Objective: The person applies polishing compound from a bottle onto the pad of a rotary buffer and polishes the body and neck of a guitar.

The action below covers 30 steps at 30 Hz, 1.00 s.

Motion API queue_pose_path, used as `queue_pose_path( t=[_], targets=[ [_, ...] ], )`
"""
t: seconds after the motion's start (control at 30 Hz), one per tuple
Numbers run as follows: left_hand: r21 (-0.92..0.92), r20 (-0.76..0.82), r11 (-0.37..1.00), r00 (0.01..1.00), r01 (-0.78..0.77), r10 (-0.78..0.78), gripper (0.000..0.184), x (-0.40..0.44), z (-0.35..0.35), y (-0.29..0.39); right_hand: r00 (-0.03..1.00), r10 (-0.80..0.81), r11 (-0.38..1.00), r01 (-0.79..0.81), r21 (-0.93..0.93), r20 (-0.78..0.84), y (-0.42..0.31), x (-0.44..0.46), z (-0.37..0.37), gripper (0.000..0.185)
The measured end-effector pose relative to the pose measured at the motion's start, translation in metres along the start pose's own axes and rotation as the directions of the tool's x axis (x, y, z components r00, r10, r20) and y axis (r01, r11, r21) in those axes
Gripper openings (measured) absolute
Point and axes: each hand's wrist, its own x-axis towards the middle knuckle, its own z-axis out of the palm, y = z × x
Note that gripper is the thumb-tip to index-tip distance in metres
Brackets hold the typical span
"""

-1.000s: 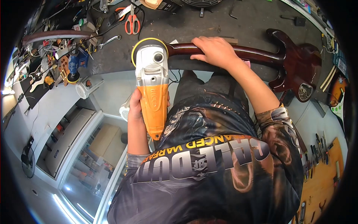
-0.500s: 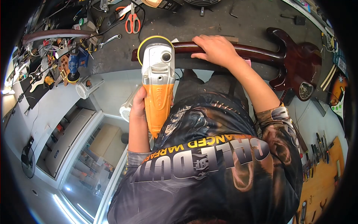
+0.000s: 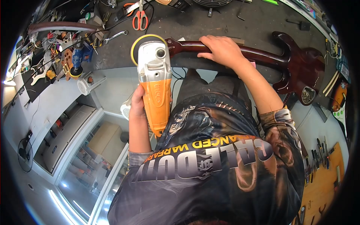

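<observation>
An orange and silver power polisher (image 3: 155, 101) with a yellow-rimmed round pad (image 3: 134, 47) is in my left hand (image 3: 138, 101), whose fingers wrap around its body from the left side and partly behind it. The pad overlaps the headstock end of a glossy dark reddish-brown electric guitar (image 3: 279, 58); I cannot tell whether they touch. My right hand (image 3: 221, 50) rests over the guitar's neck, its fingers closed around the far side and thumb on the near side. Wires show in an open cavity (image 3: 308, 95) in the guitar's body.
Orange-handled scissors (image 3: 140, 20) and a wrench (image 3: 116, 36) lie on the dark workbench (image 3: 180, 22). Cluttered tools and a blue tool (image 3: 77, 62) fill the left side. A hammer-like tool (image 3: 300, 24) lies at the back right. Hand tools stand in a wooden board (image 3: 330, 168) at lower right.
The polisher has shifted slightly left along the headstock end, exposing more of it. My right hand stays on the neck. The whole view has shifted a little.
</observation>
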Motion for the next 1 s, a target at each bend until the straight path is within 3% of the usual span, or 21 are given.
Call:
queue_pose_path(
  t=[0.13,0.27,0.37,0.47,0.73,0.83,1.0],
  targets=[
    [0.139,-0.100,0.984,0.990,0.111,-0.098,0.106,0.008,0.009,0.001,1.000,-0.008,1.000,0.008,-0.002,-0.010,0.001,0.000,0.001,0.051],
    [0.186,-0.095,0.978,0.992,0.094,-0.077,0.106,0.006,0.014,0.004,1.000,-0.013,1.000,0.013,-0.003,-0.028,0.000,-0.001,0.001,0.051],
    [-0.026,-0.019,0.999,0.999,0.031,-0.032,0.097,0.006,0.001,0.005,1.000,-0.005,1.000,0.005,0.007,-0.015,0.001,-0.001,0.002,0.051],
    [-0.035,0.045,0.999,0.999,-0.010,0.012,0.098,0.016,0.007,0.015,1.000,-0.001,1.000,0.001,0.006,-0.009,0.002,-0.002,0.002,0.051],
    [0.003,-0.026,0.998,0.998,0.061,-0.061,0.092,0.017,0.020,0.010,1.000,0.000,1.000,0.000,0.004,0.014,0.002,-0.001,0.000,0.051],
    [0.032,0.022,0.996,0.996,0.084,-0.084,0.095,0.006,0.007,0.010,1.000,-0.006,1.000,0.006,0.008,0.000,0.002,-0.001,0.001,0.051],
    [-0.049,0.042,0.999,0.999,0.006,-0.004,0.100,0.002,-0.004,0.002,1.000,-0.010,1.000,0.011,0.015,-0.014,0.003,-0.002,0.003,0.051]
  ],
)
